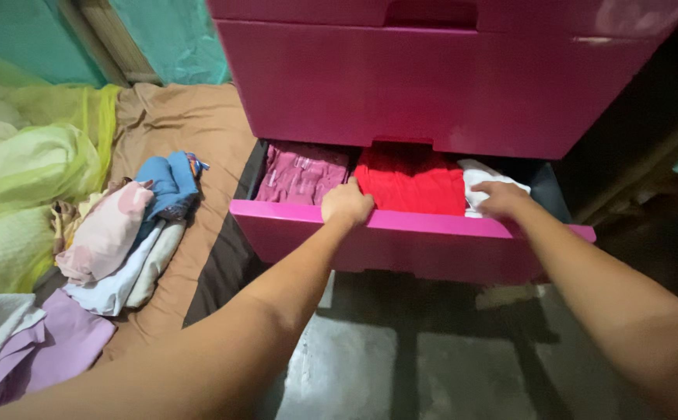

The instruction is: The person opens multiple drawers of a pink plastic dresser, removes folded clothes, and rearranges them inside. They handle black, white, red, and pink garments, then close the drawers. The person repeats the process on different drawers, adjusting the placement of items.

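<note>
I see a glossy magenta plastic drawer (pixel 401 233) holding a dusty-pink folded garment (pixel 301 173), a bright red one (pixel 413 180) and a white cloth (pixel 479 187). Beside it, on a tan-brown bedsheet (pixel 191 124), I see blue denim (pixel 169 183), pale pink, lilac and yellow-green fabrics.

Head camera looks down, close over the open pink drawer (pixel 401 233).

Well to the left of my fingers a heap of folded clothes (pixel 125 233) lies on the brown sheet (pixel 191 124), with yellow-green netting (pixel 28 155) bunched beyond it.
</note>
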